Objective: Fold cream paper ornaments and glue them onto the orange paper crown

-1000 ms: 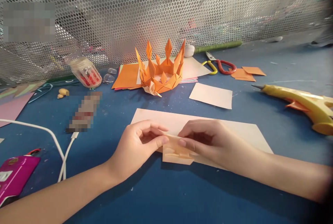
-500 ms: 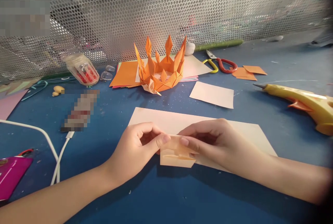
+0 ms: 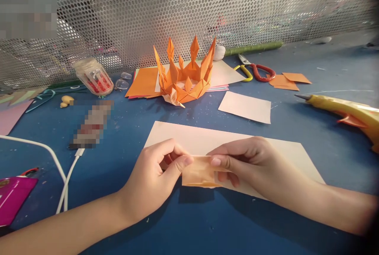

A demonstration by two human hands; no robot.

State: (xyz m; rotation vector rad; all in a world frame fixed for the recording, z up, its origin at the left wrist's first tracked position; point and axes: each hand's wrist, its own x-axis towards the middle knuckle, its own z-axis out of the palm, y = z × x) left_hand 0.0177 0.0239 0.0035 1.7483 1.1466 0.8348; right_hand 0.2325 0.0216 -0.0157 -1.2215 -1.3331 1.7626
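Note:
A small folded piece of peach paper (image 3: 199,172) hangs between my two hands, above the table. My left hand (image 3: 161,176) pinches its upper left corner between thumb and fingers. At its upper right, my right hand (image 3: 247,164) pinches it the same way, with the lower fingers curled behind. Beneath my hands lies a larger pale sheet (image 3: 237,138), partly covered by them. Beyond it rests a smaller pale sheet (image 3: 245,107). An orange folded-paper crown (image 3: 189,89) with tall points stands on the far side, one pale piece on its front.
A yellow glue gun (image 3: 349,107) lies at the right, near scissors (image 3: 262,72) and orange paper squares (image 3: 291,80). A tilted jar (image 3: 94,77) with red bits, a white cable (image 3: 56,160) and a magenta packet (image 3: 17,199) are at the left. A perforated metal screen (image 3: 133,18) closes off the back.
The folded paper has tilted, its lower flap now less raised and its face flatter. My right hand has shifted slightly right along the top edge. Both hands keep hold. The view has moved a little.

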